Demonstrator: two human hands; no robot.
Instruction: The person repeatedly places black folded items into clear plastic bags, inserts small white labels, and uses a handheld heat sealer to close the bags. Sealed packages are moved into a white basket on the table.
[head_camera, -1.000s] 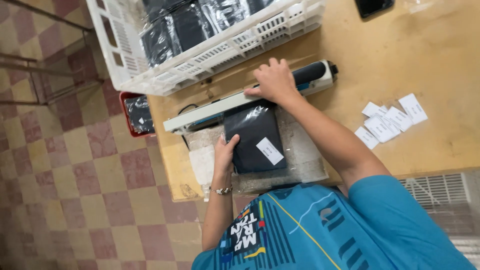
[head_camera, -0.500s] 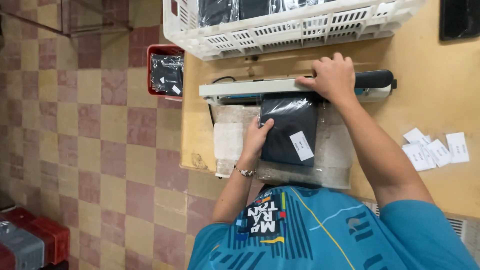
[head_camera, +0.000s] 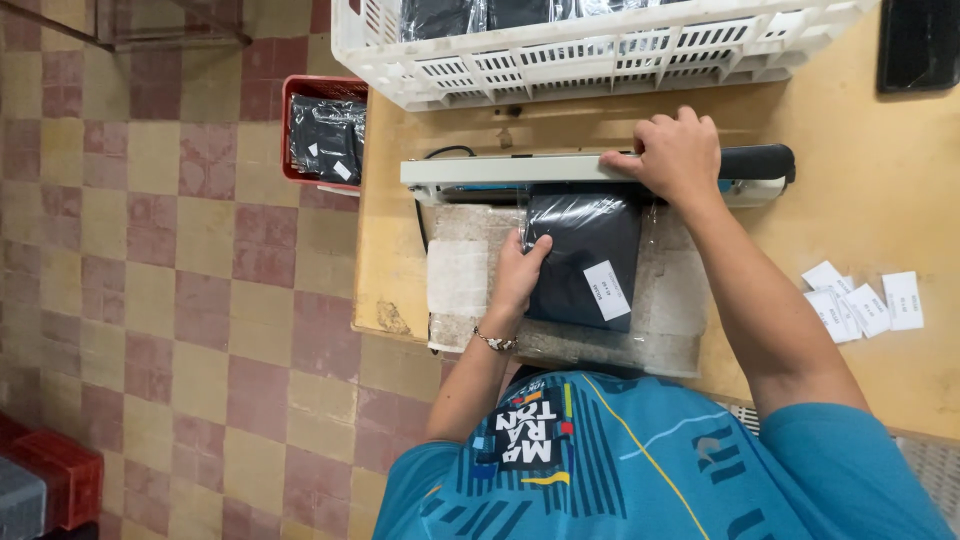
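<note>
— Well, what takes up most of the view?

— The wooden table (head_camera: 880, 215), pale and worn, with a white plastic crate (head_camera: 600, 60) on its far edge, filled with dark bagged items. Beside the table, on the checked tile floor (head_camera: 150, 250), sits a red bin (head_camera: 322, 130) holding more dark packets.

— And in the middle of the table?

— A long heat sealer (head_camera: 500, 168), cream-coloured with a black handle end. It lies across the table, and a grey stone-like slab (head_camera: 460, 275) lies just in front of it.

— Where is the bag?

— The dark garment in a clear plastic bag (head_camera: 585, 250) lies flat on the slab, its far end tucked under the sealer's bar. A small white label (head_camera: 607, 290) sits on its near right corner.

— What are the hands doing?

— The right hand (head_camera: 672, 155) rests on top of the sealer's bar, fingers curled over it and pressing down. The left hand (head_camera: 520, 270) lies on the bag's left edge, fingers bent and pinning the plastic against the slab; a thin bracelet (head_camera: 495, 342) circles that wrist.

— Anything smaller?

— A loose cluster of white paper labels (head_camera: 860, 305) lies on the table to the right, well apart from the bag.
</note>
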